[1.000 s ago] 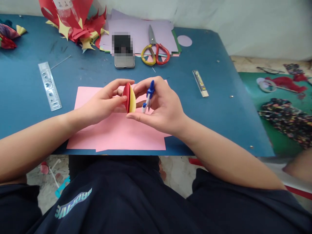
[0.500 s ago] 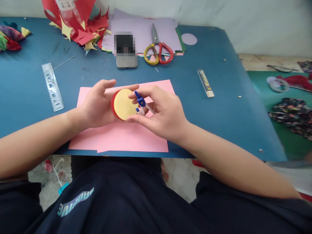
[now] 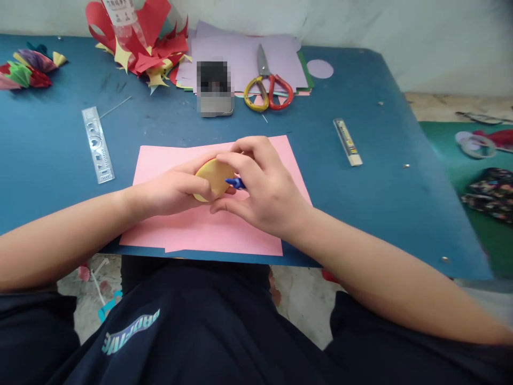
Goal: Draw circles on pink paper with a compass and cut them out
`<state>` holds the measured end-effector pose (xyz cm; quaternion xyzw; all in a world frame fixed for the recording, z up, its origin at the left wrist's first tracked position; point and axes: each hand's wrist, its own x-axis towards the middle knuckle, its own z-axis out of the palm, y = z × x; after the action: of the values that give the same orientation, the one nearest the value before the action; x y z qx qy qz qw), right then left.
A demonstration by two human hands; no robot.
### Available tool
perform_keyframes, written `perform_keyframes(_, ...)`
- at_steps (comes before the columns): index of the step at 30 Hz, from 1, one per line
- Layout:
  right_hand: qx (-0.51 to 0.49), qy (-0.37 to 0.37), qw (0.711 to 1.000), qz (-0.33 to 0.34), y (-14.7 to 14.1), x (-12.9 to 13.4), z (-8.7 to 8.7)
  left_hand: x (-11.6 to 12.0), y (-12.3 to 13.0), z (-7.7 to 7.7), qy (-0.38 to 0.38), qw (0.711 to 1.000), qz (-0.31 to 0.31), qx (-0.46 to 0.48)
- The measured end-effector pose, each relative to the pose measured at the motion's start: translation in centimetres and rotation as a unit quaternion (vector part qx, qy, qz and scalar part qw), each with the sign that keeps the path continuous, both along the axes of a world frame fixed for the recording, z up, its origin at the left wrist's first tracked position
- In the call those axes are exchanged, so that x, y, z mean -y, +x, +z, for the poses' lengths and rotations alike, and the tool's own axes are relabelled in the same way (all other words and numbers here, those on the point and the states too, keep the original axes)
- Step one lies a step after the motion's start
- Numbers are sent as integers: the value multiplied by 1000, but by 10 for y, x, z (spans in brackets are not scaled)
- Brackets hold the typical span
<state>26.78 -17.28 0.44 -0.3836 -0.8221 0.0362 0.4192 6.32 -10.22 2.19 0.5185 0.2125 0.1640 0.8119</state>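
Note:
My left hand (image 3: 176, 187) grips a stack of round paper discs (image 3: 214, 176), its yellow face up, held low over a pink paper sheet (image 3: 192, 224) on the blue table (image 3: 380, 192). My right hand (image 3: 264, 184) touches the stack from the right. It holds a blue drawing compass (image 3: 236, 183), of which only a small blue part shows between the fingers. The red disc under the yellow one is hidden now.
Behind the pink sheet lie a phone (image 3: 215, 91), red and yellow scissors (image 3: 267, 91) on lilac paper (image 3: 240, 56), and a lilac disc (image 3: 319, 68). A metal stencil ruler (image 3: 98, 144) lies left, a small ruler (image 3: 347, 141) right. Cut paper scraps (image 3: 140, 48) pile at the back.
The disc stack went from standing on edge to lying flat with the yellow face up, and both hands lowered it onto the pink sheet. The compass has tucked into my right hand.

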Motion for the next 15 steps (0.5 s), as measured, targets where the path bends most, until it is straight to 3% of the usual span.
perform_keyframes(6, 7, 1, 1000, 7, -10, -2, -8, 6, -9, 1, 108, 993, -26, -41)
perform_keyframes(15, 3, 50, 999, -5, -11, -3, -11, 9, -8, 1, 243, 969, 1, -53)
